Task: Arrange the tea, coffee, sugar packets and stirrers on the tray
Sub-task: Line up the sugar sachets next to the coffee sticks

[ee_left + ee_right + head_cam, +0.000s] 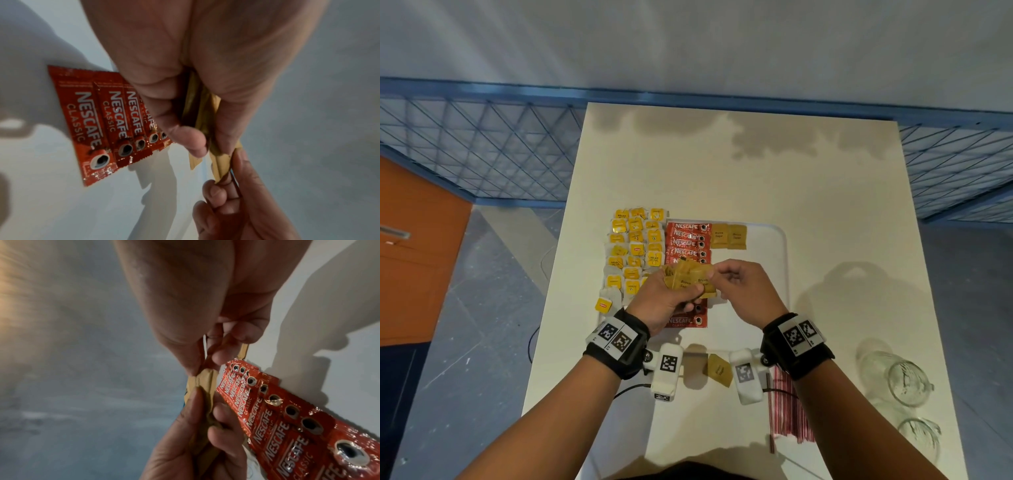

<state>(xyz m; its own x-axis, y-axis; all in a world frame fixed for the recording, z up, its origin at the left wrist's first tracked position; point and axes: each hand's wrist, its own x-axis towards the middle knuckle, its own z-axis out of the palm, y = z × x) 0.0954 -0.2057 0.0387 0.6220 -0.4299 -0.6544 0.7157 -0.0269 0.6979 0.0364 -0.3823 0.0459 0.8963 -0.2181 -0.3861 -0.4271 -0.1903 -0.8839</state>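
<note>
Above the white tray (779,240) near the worktop's middle, the left hand (664,301) grips a bunch of light, bendy sugar packets (690,279), and the right hand (743,286) pinches one packet's edge, the best place to hold it.

White table (825,205) spans the centre. Two clear glass jars (907,380) lie at 4 o'clock near its edge, one nearer than the other. Blue mesh fence (482,150) runs from 10 to 2 o'clock; orange cabinet (417,246) at 9 o'clock.
</note>
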